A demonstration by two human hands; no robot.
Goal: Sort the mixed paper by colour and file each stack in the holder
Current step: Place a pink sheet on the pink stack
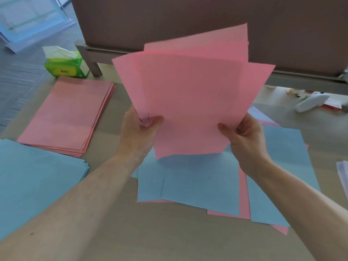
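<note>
Thumbs in front and fingers curled behind, the left hand and right hand pinch the lower edge of the fanned pink sheets, held upright above the mixed pile mid-table. A pink stack lies far left and a blue stack lies at the left edge.

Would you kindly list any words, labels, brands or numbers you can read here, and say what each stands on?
Nothing here can be read.
Green tissue pack: dark print on its yellow label, too blurred to read.
Red packet at the far right: too small and blurred.
Pink sheets, held up: no print visible.
</note>
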